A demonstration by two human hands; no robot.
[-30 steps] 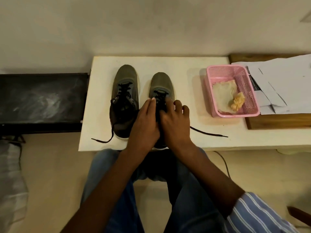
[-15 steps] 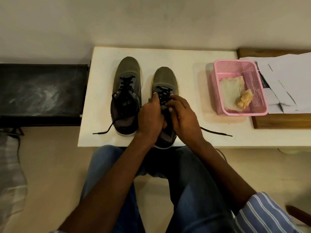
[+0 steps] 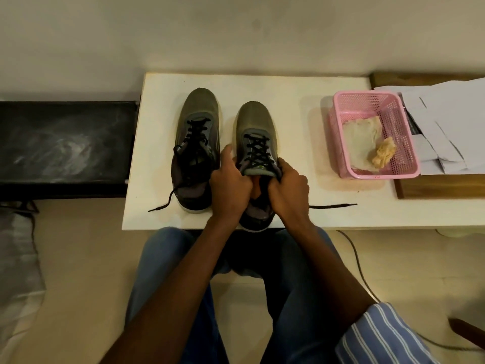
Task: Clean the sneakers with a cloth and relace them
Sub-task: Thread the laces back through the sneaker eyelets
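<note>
Both my hands have moved back toward me since the earlier frame: before, they covered the laces of the right sneaker [image 3: 258, 153], and now they sit at its collar, so the crossed lacing is visible. My left hand [image 3: 229, 189] has its fingers curled around the left side of the opening, with the thumb up along the shoe's side. My right hand [image 3: 288, 189] has its fingers curled on the right edge of the collar, beside the tongue. Whether a lace end is pinched inside either hand, I cannot tell.

I see some risks. The heel of this sneaker hangs a little over the near edge of the white table [image 3: 301, 101], so a strong pull toward me could drag it off onto my lap. Its free lace end [image 3: 333, 205] lies stretched to the right on the table, and if I pull unevenly, one end may become too short for a knot. The left sneaker [image 3: 196, 153] stands just beside, and my left hand can push it.

Both sneakers are olive-grey with darker heels and black laces, standing upright with toes toward the wall. The right one looks laced to the top, I judge; the left one is looser, with an end [image 3: 160, 207] trailing to the table edge. The cloth [image 3: 362, 139] lies in the pink basket [image 3: 367, 97], well apart on the right.
</note>
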